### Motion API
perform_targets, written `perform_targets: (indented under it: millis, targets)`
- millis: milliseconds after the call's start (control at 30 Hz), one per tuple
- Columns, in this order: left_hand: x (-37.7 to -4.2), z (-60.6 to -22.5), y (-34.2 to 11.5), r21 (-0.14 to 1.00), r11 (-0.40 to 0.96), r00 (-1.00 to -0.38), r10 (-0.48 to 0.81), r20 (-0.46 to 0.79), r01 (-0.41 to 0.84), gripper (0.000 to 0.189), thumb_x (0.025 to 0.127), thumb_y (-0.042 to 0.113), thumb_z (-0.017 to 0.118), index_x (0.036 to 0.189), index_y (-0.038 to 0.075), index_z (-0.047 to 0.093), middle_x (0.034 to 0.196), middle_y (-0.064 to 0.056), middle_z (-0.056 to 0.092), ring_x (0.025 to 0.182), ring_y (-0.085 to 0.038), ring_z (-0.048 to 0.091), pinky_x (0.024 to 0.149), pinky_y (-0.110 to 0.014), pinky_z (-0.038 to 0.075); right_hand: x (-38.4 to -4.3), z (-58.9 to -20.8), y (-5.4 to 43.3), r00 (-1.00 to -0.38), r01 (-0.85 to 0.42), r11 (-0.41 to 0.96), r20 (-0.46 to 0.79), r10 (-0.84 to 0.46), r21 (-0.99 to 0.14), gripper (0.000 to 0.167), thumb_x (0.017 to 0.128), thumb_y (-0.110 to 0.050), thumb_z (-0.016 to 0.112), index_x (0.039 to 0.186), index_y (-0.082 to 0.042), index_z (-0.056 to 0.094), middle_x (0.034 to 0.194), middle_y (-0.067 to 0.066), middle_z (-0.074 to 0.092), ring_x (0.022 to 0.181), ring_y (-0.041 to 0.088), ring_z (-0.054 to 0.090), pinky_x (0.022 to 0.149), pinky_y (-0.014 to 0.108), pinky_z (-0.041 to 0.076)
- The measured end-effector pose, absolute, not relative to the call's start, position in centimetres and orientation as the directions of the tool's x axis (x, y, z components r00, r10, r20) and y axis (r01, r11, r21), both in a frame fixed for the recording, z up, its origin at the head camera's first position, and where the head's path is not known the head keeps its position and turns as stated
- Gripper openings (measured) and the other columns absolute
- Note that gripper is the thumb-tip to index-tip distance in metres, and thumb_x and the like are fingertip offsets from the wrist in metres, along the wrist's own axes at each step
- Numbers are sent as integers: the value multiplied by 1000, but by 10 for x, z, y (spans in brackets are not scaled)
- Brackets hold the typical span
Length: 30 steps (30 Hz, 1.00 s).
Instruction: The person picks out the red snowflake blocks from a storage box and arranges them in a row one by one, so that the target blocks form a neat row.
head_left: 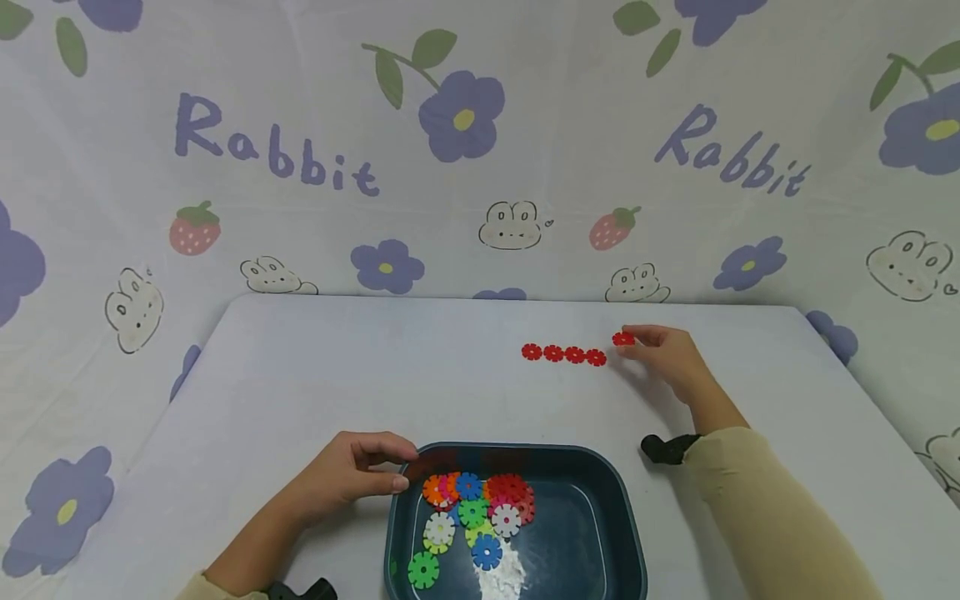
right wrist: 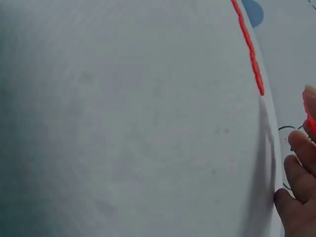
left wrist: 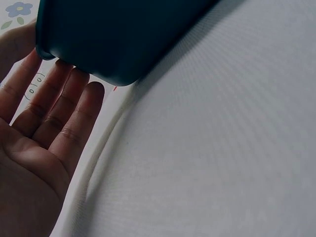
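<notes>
In the head view my right hand (head_left: 666, 357) pinches a red notched plastic disc (head_left: 622, 338) between thumb and fingers, above the table. Just left of it lies a row of several red discs (head_left: 574, 355), end to end; whether they interlock is unclear. The right wrist view catches the held red disc (right wrist: 310, 118) only partly, at the right edge. My left hand (head_left: 352, 467) grips the far left corner of a dark blue-green tray (head_left: 600, 517), thumb and fingers at its rim. Mixed notched discs (head_left: 472, 512) lie in the tray's left half, some overlapping.
The tray stands on a white-covered table (head_left: 300, 358), close to me. A patterned cloth (head_left: 570, 125) hangs behind the table's back edge. Black straps or mounts (head_left: 667, 450) show at both wrists.
</notes>
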<state>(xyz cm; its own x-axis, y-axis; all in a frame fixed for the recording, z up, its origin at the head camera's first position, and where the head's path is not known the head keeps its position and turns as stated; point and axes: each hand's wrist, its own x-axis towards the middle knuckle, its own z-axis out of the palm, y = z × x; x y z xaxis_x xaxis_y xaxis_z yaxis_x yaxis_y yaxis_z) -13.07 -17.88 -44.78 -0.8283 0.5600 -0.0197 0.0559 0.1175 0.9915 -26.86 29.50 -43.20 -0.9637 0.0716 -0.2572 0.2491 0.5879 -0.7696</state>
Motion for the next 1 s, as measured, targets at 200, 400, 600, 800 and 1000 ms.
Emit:
perform_targets:
  millis: [200, 400, 600, 800, 1000]
  targets:
    - [-130, -448, -179, 991, 115, -828, 560, -9, 67, 26, 89, 10, 70, 114, 3, 69, 118, -16, 68, 112, -24, 63, 92, -29, 54, -270, -440, 296, -965, 214, 628, -260, 19, -748, 60, 89, -34, 72, 141, -14, 53, 150, 12, 47, 141, 35, 37, 112, 53, 36]
    - [-131, -449, -179, 991, 120, -828, 561, -13, 66, 25, 89, 9, 70, 114, 3, 69, 119, -16, 68, 112, -27, 63, 91, -29, 55, -271, -440, 293, -965, 203, 677, -262, 15, -708, 56, 90, -27, 72, 141, -13, 54, 153, 14, 42, 141, 37, 35, 112, 53, 36]
    - [-131, -449, -179, 990, 124, -828, 560, -10, 71, 26, 89, 8, 70, 114, 1, 68, 119, -17, 68, 112, -31, 63, 90, -29, 55, -274, -441, 291, -965, 189, 723, -261, 12, -665, 55, 91, -24, 70, 142, -11, 53, 154, 13, 41, 142, 39, 32, 112, 53, 36]
    - [-131, -448, -179, 988, 137, -833, 553, -19, 68, 26, 89, 10, 71, 114, 1, 68, 119, -16, 68, 113, -32, 63, 89, -28, 55, -276, -442, 291, -967, 173, 751, -253, 8, -637, 56, 90, -27, 71, 141, -10, 54, 155, 11, 40, 144, 39, 30, 112, 54, 36]
    - [-130, -448, -179, 988, 138, -834, 551, -22, 66, 27, 89, 9, 71, 114, 1, 68, 119, -17, 68, 113, -32, 63, 89, -29, 55, -275, -441, 290, -965, 181, 752, -263, 11, -634, 56, 90, -29, 71, 140, -10, 54, 156, 10, 39, 146, 39, 26, 113, 56, 33]
